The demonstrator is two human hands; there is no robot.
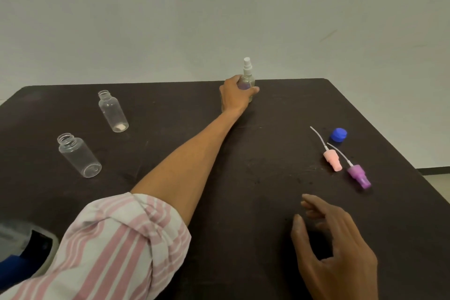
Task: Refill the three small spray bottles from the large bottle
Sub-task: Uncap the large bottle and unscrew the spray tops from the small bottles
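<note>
My left hand [233, 94] reaches to the table's far edge and grips a small spray bottle [248, 75] with a white sprayer top, standing upright. Two clear small bottles without tops stand at the left, one farther back [113, 112] and one nearer [79, 156]. A pink sprayer top [332, 157] and a purple sprayer top [359, 175] lie on the right with their thin tubes pointing away. A blue cap [339, 135] sits just behind them. My right hand [333, 246] hovers over the near right of the table, fingers apart, holding nothing. No large bottle is visible.
The dark table [267, 153] ends close behind the held bottle, against a pale wall. Its right edge runs diagonally past the sprayer tops. A dark and blue object [26, 251] sits at the lower left corner, partly behind my striped sleeve.
</note>
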